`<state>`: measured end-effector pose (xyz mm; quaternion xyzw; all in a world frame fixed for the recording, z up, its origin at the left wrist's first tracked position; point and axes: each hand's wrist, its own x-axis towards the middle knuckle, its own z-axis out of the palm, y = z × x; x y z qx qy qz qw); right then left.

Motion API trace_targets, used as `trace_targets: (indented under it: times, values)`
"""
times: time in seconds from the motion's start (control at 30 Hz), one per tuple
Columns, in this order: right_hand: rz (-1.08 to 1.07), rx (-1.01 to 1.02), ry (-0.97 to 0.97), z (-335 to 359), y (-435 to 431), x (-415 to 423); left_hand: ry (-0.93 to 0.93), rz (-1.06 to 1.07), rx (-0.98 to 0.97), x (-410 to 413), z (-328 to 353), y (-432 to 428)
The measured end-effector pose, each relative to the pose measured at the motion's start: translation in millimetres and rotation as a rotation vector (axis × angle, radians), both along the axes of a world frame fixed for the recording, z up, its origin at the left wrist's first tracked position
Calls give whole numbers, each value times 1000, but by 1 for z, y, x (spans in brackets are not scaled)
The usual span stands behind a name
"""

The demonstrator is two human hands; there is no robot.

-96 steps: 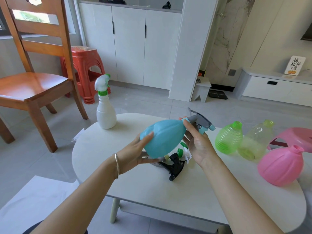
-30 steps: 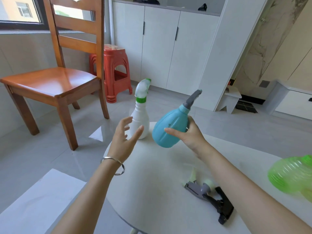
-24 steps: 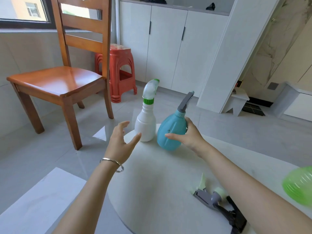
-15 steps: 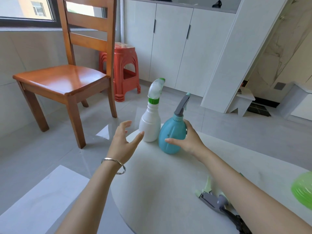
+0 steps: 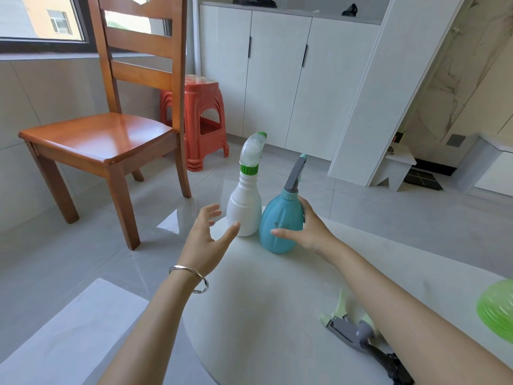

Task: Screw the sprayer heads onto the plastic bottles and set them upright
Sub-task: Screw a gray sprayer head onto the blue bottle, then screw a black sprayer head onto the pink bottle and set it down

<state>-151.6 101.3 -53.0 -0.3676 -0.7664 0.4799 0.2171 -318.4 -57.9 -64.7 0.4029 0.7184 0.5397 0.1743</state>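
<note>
The right hand [image 5: 306, 232] wraps the upright blue bottle [image 5: 280, 220], seemingly setting it down beside the white bottle [image 5: 245, 209] near the open, empty left hand [image 5: 206, 240]; next, release and fetch another sprayer head [image 5: 351, 330] under the right forearm.

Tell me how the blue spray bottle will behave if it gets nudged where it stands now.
The blue spray bottle looks opaque, so its fill cannot be told; if empty, it would slide easily on the smooth white table. Its rounded, narrowing base and tall grey sprayer head suggest it could tip. It stands close beside the white bottle, so a leftward nudge would probably knock that.
</note>
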Motion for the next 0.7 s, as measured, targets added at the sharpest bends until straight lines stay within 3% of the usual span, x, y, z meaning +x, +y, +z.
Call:
trace_targets:
  times: [0.23, 0.47, 0.7]
  values:
    - [-53, 8, 23, 8, -11, 16, 55, 4, 77, 16, 16, 2]
    - [-158, 114, 196, 33, -46, 108, 168, -170, 122, 72, 42, 3]
    - [-418, 455, 62, 43, -74, 239, 346, -413, 33, 162, 38, 5]
